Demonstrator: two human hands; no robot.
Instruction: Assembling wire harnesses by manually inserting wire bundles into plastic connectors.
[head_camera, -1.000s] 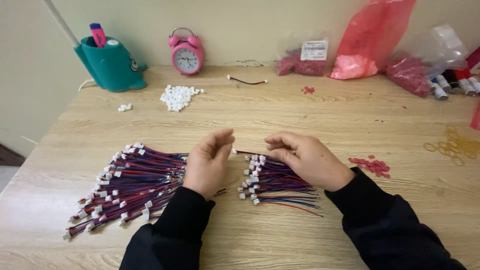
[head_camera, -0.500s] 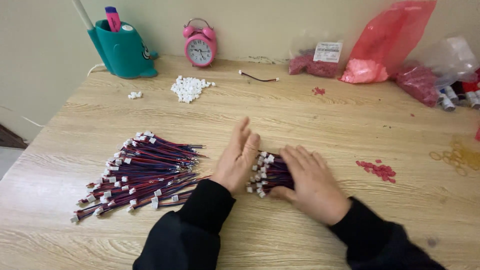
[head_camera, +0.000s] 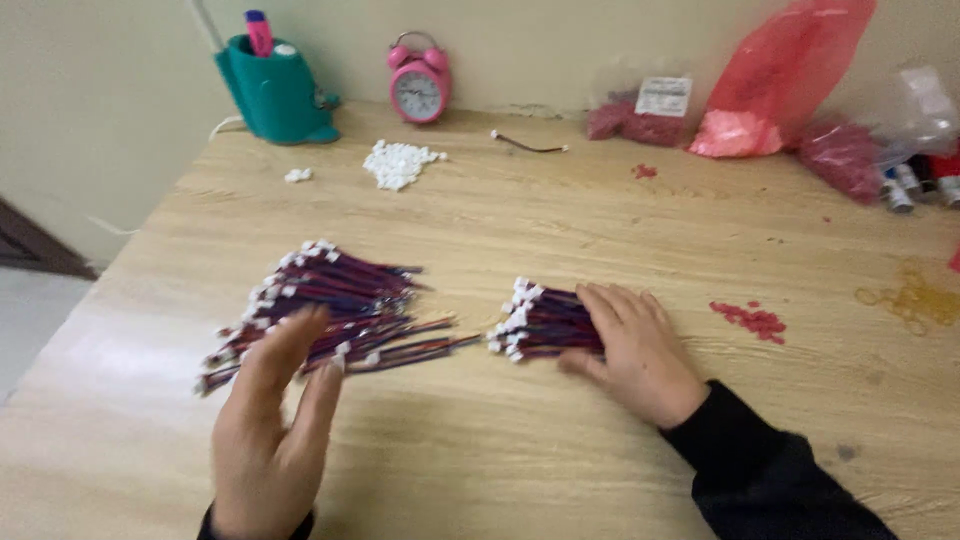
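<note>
— Red-and-blue wire bundle (head_camera: 545, 322) on the worktop (head_camera: 600, 230): right hand (head_camera: 630, 340) lies flat over it, pinning, not gripping.
— Left hand (head_camera: 275, 410)?
— Left the small bundle; now hovers open, empty, over the bigger wire pile (head_camera: 330, 310).

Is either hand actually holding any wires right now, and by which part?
The right hand lies flat on the small wire bundle, covering its wire end, connectors showing; pressed, not gripped. The left hand, open, holds nothing above the large wire pile.

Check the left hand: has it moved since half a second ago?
Yes. The left hand has left the small wire bundle under the right hand and now hovers at the large wire pile.
</note>
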